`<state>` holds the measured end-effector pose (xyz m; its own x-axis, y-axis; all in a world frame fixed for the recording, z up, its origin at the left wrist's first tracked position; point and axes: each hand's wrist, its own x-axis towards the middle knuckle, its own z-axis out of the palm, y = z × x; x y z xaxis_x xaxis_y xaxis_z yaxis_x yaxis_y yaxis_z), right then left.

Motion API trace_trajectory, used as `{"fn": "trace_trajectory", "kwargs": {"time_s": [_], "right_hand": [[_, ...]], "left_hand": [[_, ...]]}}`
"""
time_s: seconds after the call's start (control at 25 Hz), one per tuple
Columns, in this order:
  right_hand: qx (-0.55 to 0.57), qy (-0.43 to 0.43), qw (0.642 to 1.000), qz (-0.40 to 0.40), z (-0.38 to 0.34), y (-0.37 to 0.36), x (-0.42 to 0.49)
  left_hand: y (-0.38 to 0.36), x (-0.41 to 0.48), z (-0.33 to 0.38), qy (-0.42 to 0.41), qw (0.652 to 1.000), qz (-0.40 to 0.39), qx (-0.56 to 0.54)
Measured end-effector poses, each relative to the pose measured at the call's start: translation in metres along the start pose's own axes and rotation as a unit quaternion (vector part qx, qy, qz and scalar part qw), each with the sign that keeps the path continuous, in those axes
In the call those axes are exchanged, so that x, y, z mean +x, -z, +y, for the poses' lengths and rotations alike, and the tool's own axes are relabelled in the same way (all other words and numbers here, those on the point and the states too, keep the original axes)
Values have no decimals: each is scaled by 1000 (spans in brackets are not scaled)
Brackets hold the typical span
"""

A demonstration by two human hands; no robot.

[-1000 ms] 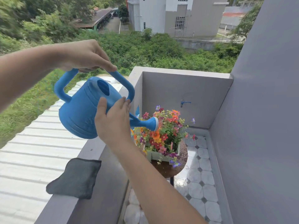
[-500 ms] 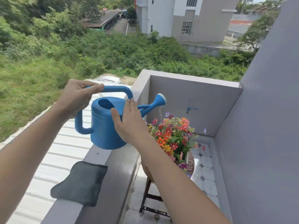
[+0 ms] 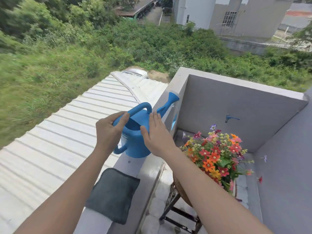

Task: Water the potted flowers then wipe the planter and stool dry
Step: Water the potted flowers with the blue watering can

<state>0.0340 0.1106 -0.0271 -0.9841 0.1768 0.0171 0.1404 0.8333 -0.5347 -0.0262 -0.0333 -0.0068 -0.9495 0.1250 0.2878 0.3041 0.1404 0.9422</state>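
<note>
Plastic throughout, the blue watering can should be stiff and light. Its weight depends on what water is left inside, which cannot be seen from here. Wet walls would be slick, so the arched top handle looks the soundest place to take it, with the side loop as a second hold. The can stands upright at the middle of the view, its base apparently on the grey parapet ledge and its spout aimed toward one o'clock.

The left hand curls round the rear of the top handle, its forearm entering from seven o'clock. The right hand lies flat against the can's near side, fingers straight and together, steadying rather than gripping. Its forearm enters from five o'clock.

At four o'clock of the can, the flowers crowd over the stool and hide the planter almost wholly. At seven o'clock a dark cloth lies on the ledge. It looks soft and limp, best pinched at an edge, and is likely the next thing needed.
</note>
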Motion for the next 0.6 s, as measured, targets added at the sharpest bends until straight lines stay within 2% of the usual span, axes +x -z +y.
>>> {"fn": "trace_trajectory", "kwargs": {"time_s": [0.24, 0.4, 0.6], "right_hand": [[-31, 22, 999, -19, 9, -33, 29], [-29, 14, 999, -38, 15, -44, 33], [-25, 16, 999, -24, 18, -52, 30]], "left_hand": [[2, 2, -42, 17, 999, 39, -16], [0, 4, -54, 24, 999, 29, -6], [4, 2, -56, 25, 1000, 13, 3]]}}
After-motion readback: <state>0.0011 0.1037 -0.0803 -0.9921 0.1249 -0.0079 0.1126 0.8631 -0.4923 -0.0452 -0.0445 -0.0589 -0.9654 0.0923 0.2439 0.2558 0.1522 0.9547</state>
